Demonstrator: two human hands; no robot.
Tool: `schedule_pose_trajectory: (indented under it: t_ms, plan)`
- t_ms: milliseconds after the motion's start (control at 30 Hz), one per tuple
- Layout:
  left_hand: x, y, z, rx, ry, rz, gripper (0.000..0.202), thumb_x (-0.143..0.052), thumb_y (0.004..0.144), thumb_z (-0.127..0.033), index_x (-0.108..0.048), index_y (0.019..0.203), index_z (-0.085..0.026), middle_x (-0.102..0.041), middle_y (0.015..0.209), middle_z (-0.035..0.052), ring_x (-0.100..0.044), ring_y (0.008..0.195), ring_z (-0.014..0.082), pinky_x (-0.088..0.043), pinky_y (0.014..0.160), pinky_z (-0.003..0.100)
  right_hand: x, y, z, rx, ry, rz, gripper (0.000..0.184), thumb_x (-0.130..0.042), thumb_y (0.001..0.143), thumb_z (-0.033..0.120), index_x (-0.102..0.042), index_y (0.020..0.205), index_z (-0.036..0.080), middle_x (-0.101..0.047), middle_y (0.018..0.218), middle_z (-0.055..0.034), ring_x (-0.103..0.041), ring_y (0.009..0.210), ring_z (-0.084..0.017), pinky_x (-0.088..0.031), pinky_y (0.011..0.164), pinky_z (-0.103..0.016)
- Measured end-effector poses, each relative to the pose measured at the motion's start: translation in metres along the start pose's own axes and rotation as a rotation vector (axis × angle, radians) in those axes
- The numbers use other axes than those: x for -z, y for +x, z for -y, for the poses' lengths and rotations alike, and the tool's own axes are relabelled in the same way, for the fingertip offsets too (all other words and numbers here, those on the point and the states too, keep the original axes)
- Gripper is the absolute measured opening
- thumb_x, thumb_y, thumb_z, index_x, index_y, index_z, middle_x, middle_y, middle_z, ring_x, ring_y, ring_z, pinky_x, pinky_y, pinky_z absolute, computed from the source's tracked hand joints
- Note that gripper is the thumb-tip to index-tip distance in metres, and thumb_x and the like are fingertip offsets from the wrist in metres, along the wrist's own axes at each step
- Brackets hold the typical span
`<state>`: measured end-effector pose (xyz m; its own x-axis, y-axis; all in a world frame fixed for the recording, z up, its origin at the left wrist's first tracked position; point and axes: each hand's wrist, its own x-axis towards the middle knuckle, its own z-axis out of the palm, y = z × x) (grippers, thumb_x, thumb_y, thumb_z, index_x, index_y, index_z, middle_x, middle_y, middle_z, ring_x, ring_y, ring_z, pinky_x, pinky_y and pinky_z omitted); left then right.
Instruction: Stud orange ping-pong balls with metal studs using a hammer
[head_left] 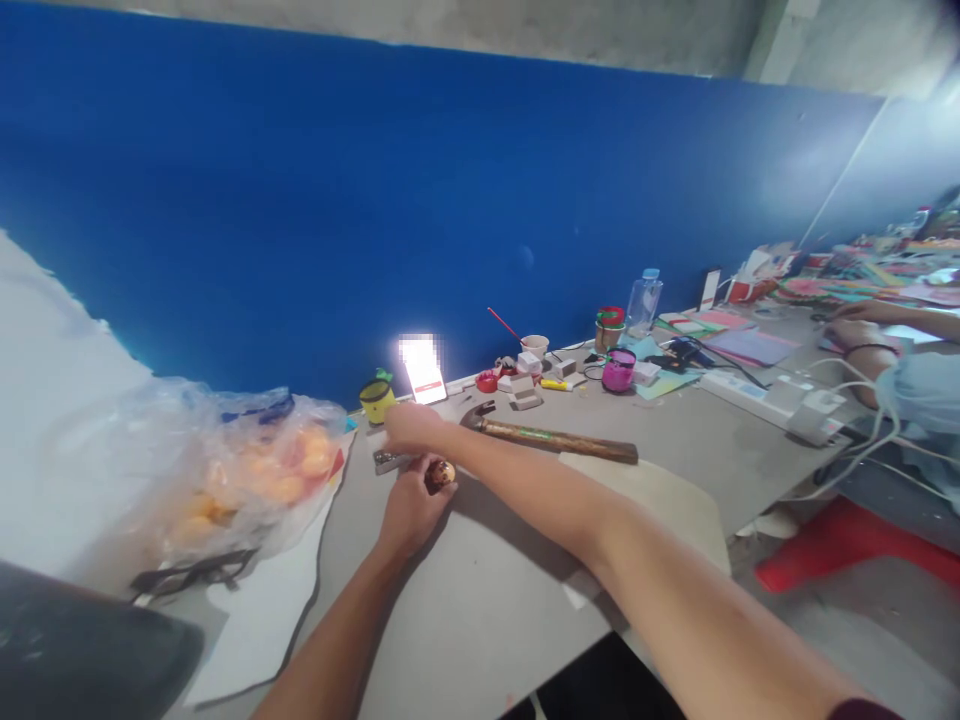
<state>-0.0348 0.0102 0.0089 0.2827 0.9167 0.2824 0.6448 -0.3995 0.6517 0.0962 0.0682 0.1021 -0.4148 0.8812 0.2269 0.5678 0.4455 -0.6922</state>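
Note:
My left hand (411, 512) is closed around a small round brown piece (439, 477) with a pale side, held low over the grey table. My right hand (411, 428) reaches across to a small open box (386, 461) that has shiny bits in it. Its fingers point down at the box and are mostly hidden, so what they hold does not show. Close behind stand a yellow pot (376, 400) with a green top and a lit phone (426, 372) leaning on the blue wall. A wooden-handled hammer (559, 438) lies to the right, behind my right forearm.
Clear plastic bags (277, 460) with orange things and black glasses (196, 572) lie at left. Along the wall are a paper cup (535, 346), a pink pot (619, 370) and a bottle (645, 300). A power strip (780, 402) is at right, near another person's hands (859, 335).

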Motion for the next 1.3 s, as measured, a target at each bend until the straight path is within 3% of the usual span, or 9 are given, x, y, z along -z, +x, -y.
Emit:
schedule_pose_trajectory:
  t_ms: [100,167,233,300,400,700,900,1067,1300]
  plan:
    - [0.000,-0.001,-0.002,-0.005,-0.047,-0.026,0.035,-0.070,0.077,-0.033,-0.066,0.110,-0.022,-0.076,0.103,0.0067,-0.072,0.093,0.0264,-0.054,0.088,0.039,0.011,-0.021,-0.007,-0.036,0.066,0.007,0.028,-0.076,0.089,0.034,-0.074,0.109,0.014,-0.074,0.102,-0.0045,-0.069,0.087,-0.021,-0.058,0.073,-0.030]
    - [0.000,-0.003,-0.005,0.005,-0.096,-0.051,0.038,-0.070,0.076,-0.035,-0.065,0.112,-0.022,-0.076,0.105,0.0062,-0.071,0.092,0.0250,-0.054,0.087,0.039,0.016,-0.040,-0.015,-0.069,0.147,0.027,0.016,-0.076,0.082,0.029,-0.074,0.086,0.014,-0.069,0.071,-0.0008,-0.060,0.060,-0.013,-0.048,0.054,-0.023]
    - [0.001,-0.005,-0.010,0.024,-0.151,-0.061,0.040,-0.069,0.077,-0.035,-0.064,0.115,-0.022,-0.075,0.103,0.0041,-0.070,0.086,0.0219,-0.053,0.084,0.036,0.018,-0.060,-0.028,-0.178,0.477,-0.035,0.013,-0.074,0.074,0.024,-0.067,0.068,0.015,-0.059,0.053,0.0017,-0.051,0.050,-0.010,-0.040,0.047,-0.020]
    - [0.001,-0.006,-0.013,0.060,-0.159,-0.046,0.033,-0.067,0.079,-0.035,-0.065,0.109,-0.022,-0.073,0.092,0.0011,-0.065,0.077,0.0193,-0.051,0.076,0.033,0.018,-0.075,-0.043,-0.273,0.725,-0.079,0.011,-0.073,0.066,0.022,-0.064,0.063,0.016,-0.065,0.059,-0.0015,-0.050,0.050,-0.009,-0.037,0.045,-0.019]
    - [0.002,-0.006,-0.015,0.062,-0.165,-0.032,0.028,-0.068,0.079,-0.035,-0.067,0.104,-0.021,-0.070,0.087,-0.0003,-0.061,0.073,0.0175,-0.049,0.074,0.032,0.012,-0.088,-0.062,-0.370,0.900,-0.112,0.013,-0.075,0.058,0.019,-0.063,0.063,0.016,-0.071,0.064,-0.0052,-0.049,0.049,-0.008,-0.034,0.041,-0.017]
    - [-0.003,-0.005,0.000,0.100,-0.233,-0.167,0.042,-0.071,0.077,-0.030,-0.067,0.117,-0.020,-0.073,0.106,0.0064,-0.068,0.091,0.0220,-0.054,0.089,0.038,-0.005,-0.092,-0.078,-0.465,1.162,0.052,0.033,-0.094,0.062,0.021,-0.069,0.084,0.014,-0.077,0.083,-0.0091,-0.056,0.055,-0.008,-0.042,0.044,-0.016]
    - [-0.005,-0.007,-0.004,0.076,-0.225,-0.157,0.042,-0.071,0.077,-0.027,-0.068,0.118,-0.021,-0.074,0.112,0.0062,-0.069,0.098,0.0233,-0.055,0.094,0.040,-0.006,-0.092,-0.085,-0.454,1.206,0.070,0.040,-0.099,0.059,0.026,-0.070,0.086,0.015,-0.074,0.079,-0.0042,-0.058,0.056,-0.008,-0.042,0.045,-0.016]
    - [-0.003,-0.009,-0.008,0.053,-0.184,-0.151,0.039,-0.072,0.078,-0.028,-0.068,0.116,-0.021,-0.073,0.116,0.0063,-0.069,0.104,0.0240,-0.055,0.097,0.040,-0.009,-0.092,-0.082,-0.434,1.112,0.119,0.039,-0.098,0.060,0.029,-0.072,0.085,0.015,-0.074,0.075,-0.0037,-0.059,0.057,-0.008,-0.041,0.046,-0.016]
    - [-0.002,-0.012,-0.017,0.053,-0.272,-0.066,0.038,-0.072,0.082,-0.036,-0.069,0.117,-0.021,-0.075,0.113,0.0063,-0.070,0.099,0.0230,-0.055,0.093,0.037,-0.010,-0.095,-0.075,-0.417,1.020,0.112,0.035,-0.096,0.061,0.031,-0.073,0.084,0.015,-0.074,0.076,-0.0036,-0.060,0.058,-0.009,-0.042,0.045,-0.016]
